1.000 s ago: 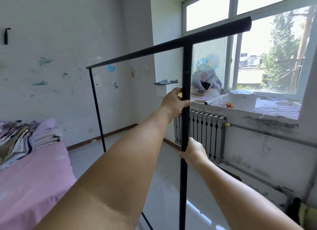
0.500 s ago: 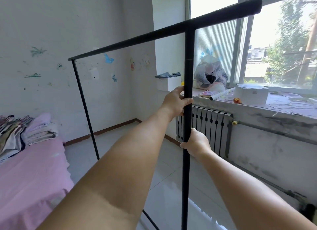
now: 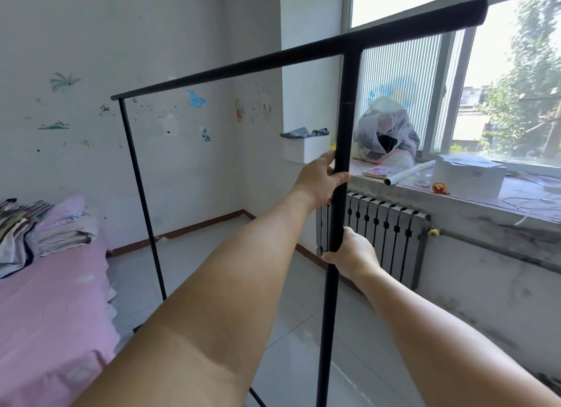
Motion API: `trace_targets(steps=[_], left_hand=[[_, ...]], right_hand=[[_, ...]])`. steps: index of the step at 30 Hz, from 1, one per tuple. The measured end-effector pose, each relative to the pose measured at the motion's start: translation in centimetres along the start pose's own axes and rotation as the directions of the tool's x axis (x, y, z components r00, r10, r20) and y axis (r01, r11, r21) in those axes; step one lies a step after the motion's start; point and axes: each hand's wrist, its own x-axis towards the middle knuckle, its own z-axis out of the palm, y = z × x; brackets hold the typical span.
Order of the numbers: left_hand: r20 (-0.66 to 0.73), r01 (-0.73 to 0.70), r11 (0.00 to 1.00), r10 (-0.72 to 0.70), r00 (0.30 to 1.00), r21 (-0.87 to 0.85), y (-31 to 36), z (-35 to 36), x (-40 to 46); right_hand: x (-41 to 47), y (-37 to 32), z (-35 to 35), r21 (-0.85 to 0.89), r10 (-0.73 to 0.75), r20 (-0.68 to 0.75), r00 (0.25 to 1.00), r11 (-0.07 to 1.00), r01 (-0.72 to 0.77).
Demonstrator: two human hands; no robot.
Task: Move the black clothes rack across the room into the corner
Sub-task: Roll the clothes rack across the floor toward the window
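Note:
The black clothes rack fills the middle of the view, its top bar running from upper right down to the far left post. Both hands grip the near upright post. My left hand is wrapped around it higher up, at about windowsill height. My right hand holds the same post lower down. The rack's feet are mostly hidden by my arms; a piece of the base bar shows at the bottom edge.
A bed with a pink sheet and folded clothes lies on the left. A black radiator sits under the cluttered windowsill on the right. The room corner with bare tiled floor is ahead.
The rack and I have moved closer to the far wall and corner; the radiator and windowsill appear nearer. Both hands keep the same grip on the post.

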Motion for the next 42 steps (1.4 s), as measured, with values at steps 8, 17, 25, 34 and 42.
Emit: trace_targets(steps=[8,17,25,34,42], left_hand=[[-0.092,0.028,0.998,-0.023,0.996,0.059,-1.2,-0.9,-0.1],[-0.156,0.091,0.987,-0.069,0.985,0.136,0.9,1.3,-1.9],[-0.272,0.181,0.945,-0.105,0.957,0.272,2.7,4.3,-4.4],[-0.299,0.262,0.941,-0.192,0.935,0.215,0.6,4.5,-5.1],[-0.289,0.221,0.959,-0.164,0.943,0.177,-1.7,3.4,-0.6]], right_hand=[[0.8,-0.7,1.8,0.086,-0.038,0.097,0.995,0.996,0.029],[-0.6,1.5,0.4,0.119,-0.128,0.143,0.981,0.987,0.112],[-2.6,3.9,-1.1,0.154,-0.174,0.163,0.971,0.977,0.149],[-1.3,3.2,-0.9,0.172,-0.196,0.169,0.966,0.971,0.167],[1.9,2.1,0.6,0.179,-0.171,0.159,0.972,0.974,0.142]])
